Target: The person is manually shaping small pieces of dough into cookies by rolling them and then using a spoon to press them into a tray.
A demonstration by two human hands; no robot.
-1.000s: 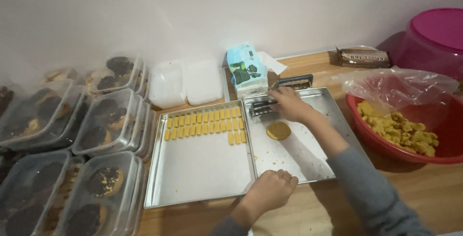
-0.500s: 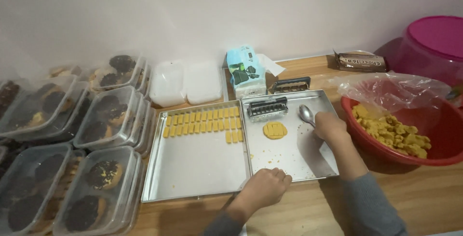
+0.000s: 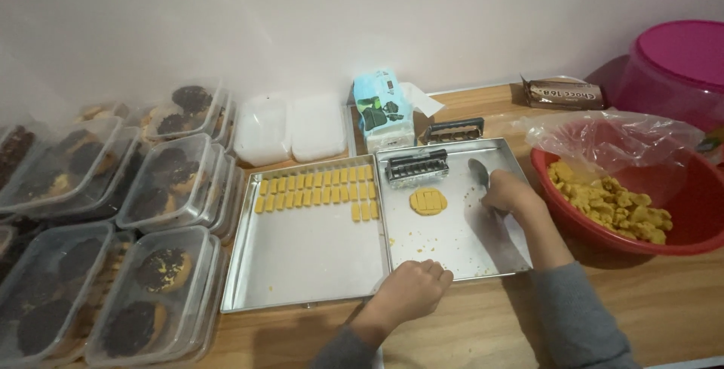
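**Right hand back at the tray with a spoon**

Since a second ago the right hand has left the black cutter and now grasps a metal spoon in its fingers over the right-hand tray. On the worktop, the red bowl holds yellow dough. Cut strips line the left tray. A scored dough disc lies below the cutter. Clenched, the left hand rests at the trays' near edge.

I am noting a pale blue tissue pack standing behind the trays, and a brown wrapped bar lying against the wall.
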